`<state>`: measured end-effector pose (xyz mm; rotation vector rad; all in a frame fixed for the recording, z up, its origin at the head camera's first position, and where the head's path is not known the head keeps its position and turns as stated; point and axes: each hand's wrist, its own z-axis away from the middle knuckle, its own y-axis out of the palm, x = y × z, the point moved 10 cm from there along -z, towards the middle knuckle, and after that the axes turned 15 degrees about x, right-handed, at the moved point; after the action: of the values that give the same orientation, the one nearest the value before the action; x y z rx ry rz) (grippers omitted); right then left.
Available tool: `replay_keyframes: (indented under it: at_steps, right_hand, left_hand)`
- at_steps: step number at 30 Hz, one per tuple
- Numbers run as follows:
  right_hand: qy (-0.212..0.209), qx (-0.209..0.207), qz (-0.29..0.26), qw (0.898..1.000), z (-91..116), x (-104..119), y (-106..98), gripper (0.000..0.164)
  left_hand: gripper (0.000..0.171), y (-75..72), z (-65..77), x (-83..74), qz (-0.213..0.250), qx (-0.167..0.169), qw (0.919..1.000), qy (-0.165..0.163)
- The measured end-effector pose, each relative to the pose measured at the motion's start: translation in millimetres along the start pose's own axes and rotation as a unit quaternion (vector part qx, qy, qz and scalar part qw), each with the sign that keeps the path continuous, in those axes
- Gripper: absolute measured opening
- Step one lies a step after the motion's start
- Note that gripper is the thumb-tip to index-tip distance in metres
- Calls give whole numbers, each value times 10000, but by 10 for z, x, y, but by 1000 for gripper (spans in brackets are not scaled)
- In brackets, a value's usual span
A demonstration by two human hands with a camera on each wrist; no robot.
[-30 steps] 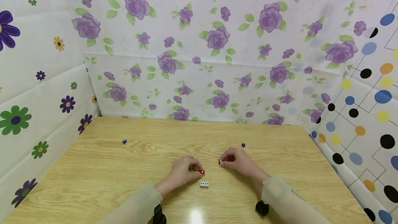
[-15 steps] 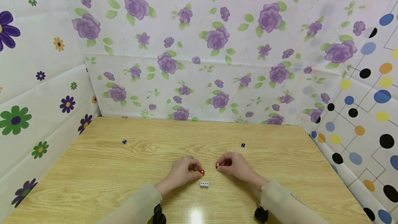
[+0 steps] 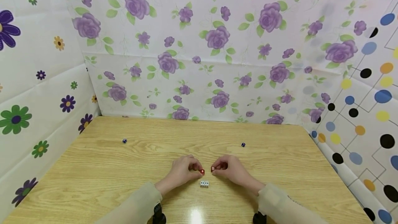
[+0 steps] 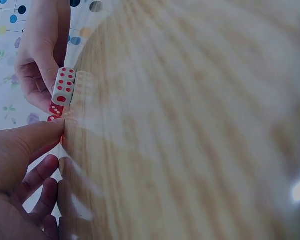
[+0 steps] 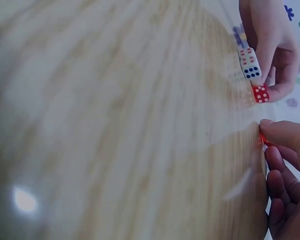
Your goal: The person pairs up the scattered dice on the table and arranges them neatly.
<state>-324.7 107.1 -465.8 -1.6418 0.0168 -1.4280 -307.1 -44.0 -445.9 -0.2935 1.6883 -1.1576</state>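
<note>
Head view, left fingers (image 3: pixel 197 164) pinching red die (image 3: pixel 202 172), right fingers (image 3: pixel 219 172) another die (image 3: pixel 212 169), gap between, table edge (image 3: pixel 199 122) well beyond

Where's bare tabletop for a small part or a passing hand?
Free: table between the two blue dice; left side, between left sleeve and left cloth; right side, between right sleeve and right cloth. Crowded: centre, where left hand and right hand each pinch a red die, white dice just nearer the wearer; that gap looks tight for a hand.

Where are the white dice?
Head view: the white dice sit side by side, low centre, just below the red die in the left hand.
</note>
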Motion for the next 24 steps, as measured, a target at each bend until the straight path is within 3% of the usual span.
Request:
replay_keyframes:
  at_steps: [13, 24]
  right_hand:
    - [-155, -4, 300, 9994, -24, 135, 115, 7]
    - [-201, 28, 211, 9996, -34, 192, 146, 9]
  left_hand:
    - [13, 8, 6, 8, -4, -10, 10000, 17]
    - [13, 19, 3, 27, 53, 30, 10000, -50]
